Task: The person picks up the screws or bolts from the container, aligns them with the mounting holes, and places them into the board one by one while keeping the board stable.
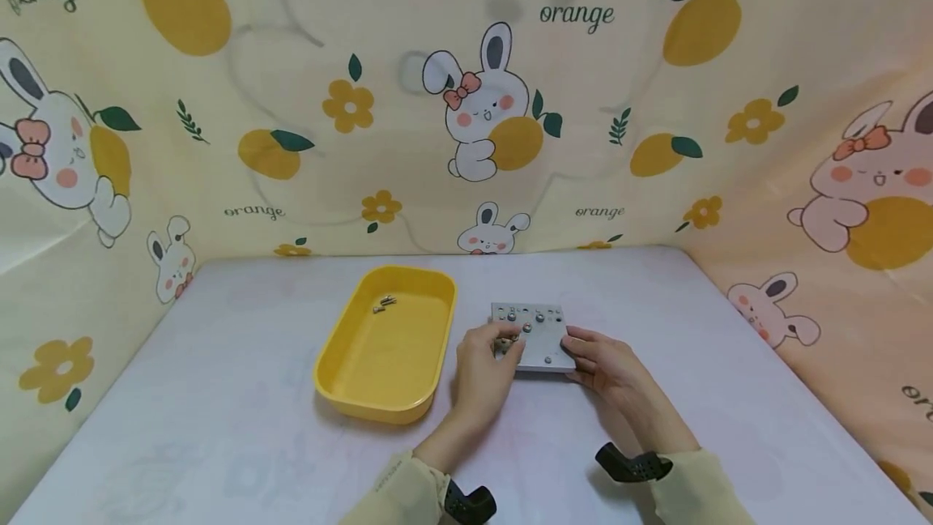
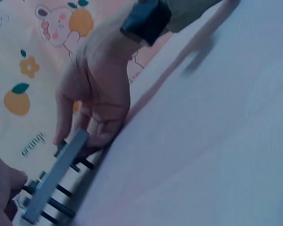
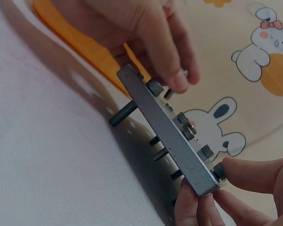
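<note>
A grey metal plate [image 1: 547, 344] has several bolts through it. Their heads stand on its upper face, and threaded shanks [image 3: 124, 113] stick out underneath, holding the plate off the table. My right hand [image 1: 615, 367] grips the plate's right edge, the thumb touching a bolt head [image 3: 220, 171] and fingers below. Over the plate's left part, my left hand [image 1: 483, 369] pinches a small screw [image 3: 169, 93] between thumb and finger. In the left wrist view the plate [image 2: 56, 176] appears edge-on between both hands; the pinched screw cannot be made out there.
Left of the plate stands a yellow tray [image 1: 325, 395] with several small screws [image 1: 386, 301] lying near its far end. A white cloth [image 1: 233, 395] covers the table. Behind it hangs a printed curtain [image 1: 291, 87] with rabbits and oranges.
</note>
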A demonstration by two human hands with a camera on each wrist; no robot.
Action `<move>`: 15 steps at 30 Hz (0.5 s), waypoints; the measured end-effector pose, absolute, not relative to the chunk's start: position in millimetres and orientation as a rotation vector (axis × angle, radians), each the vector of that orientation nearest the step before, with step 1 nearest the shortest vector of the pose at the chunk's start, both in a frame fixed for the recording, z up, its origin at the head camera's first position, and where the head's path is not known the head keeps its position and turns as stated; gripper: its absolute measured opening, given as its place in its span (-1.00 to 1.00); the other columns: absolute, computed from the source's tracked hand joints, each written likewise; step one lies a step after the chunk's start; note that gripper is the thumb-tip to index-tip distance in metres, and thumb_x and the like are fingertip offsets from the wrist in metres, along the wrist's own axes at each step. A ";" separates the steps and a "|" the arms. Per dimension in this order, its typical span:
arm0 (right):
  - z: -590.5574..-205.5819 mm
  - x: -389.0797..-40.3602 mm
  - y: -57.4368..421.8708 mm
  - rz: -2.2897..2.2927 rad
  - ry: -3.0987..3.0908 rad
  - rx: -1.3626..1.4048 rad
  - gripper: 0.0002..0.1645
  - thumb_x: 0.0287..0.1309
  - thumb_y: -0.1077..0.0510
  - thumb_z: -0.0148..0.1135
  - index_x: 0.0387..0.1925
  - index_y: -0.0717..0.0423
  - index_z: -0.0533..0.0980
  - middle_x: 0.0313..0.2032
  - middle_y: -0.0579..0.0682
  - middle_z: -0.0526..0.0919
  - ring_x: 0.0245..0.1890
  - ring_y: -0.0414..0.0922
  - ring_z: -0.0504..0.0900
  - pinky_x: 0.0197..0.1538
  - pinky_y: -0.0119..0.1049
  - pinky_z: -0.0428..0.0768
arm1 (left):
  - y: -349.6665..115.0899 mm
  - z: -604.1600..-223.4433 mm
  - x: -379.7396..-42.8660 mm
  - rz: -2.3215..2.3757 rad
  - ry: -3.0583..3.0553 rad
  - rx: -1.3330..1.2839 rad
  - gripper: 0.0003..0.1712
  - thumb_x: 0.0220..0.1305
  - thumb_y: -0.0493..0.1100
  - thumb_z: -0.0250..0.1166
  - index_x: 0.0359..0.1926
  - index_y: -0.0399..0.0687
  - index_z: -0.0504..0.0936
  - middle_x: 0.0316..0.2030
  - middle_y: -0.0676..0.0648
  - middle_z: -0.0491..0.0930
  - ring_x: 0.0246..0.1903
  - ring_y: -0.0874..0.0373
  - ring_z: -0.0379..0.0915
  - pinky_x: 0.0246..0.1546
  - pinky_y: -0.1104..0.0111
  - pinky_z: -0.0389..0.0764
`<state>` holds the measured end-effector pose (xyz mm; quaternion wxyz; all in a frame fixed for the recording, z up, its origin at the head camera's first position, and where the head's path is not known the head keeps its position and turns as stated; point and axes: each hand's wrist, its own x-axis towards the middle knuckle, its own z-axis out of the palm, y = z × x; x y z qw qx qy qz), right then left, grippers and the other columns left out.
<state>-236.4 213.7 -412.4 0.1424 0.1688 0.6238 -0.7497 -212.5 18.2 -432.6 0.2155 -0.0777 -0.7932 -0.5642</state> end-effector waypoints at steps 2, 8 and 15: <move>-412.5 -236.4 213.5 -2.168 1.789 0.493 -0.33 0.29 0.21 0.28 0.38 0.23 0.31 -0.08 0.03 0.69 -0.17 -0.13 0.66 -0.12 -0.24 0.62 | 17.3 -437.4 -215.7 -1.560 -2.208 -0.176 -0.78 0.13 -0.26 0.47 -0.16 -0.02 0.76 -0.30 0.21 0.67 -0.24 0.21 0.51 -0.19 0.28 0.51; -412.3 -237.0 213.8 -2.177 1.783 0.475 -0.33 0.29 0.21 0.28 0.38 0.24 0.31 -0.09 0.02 0.69 -0.16 -0.13 0.67 -0.12 -0.24 0.62 | 13.4 -441.9 -224.2 -1.631 -2.200 -0.128 -0.76 0.12 -0.27 0.48 -0.15 0.01 0.78 -0.34 0.19 0.69 -0.38 0.23 0.49 -0.33 0.38 0.54; -412.7 -237.2 213.9 -2.183 1.767 0.489 -0.31 0.27 0.22 0.29 0.38 0.24 0.31 -0.12 0.01 0.70 -0.18 -0.13 0.67 -0.15 -0.25 0.62 | 11.5 -441.9 -225.6 -1.589 -2.237 -0.230 -0.72 0.12 -0.30 0.47 -0.11 -0.05 0.76 -0.26 0.15 0.70 -0.26 0.20 0.51 -0.25 0.38 0.57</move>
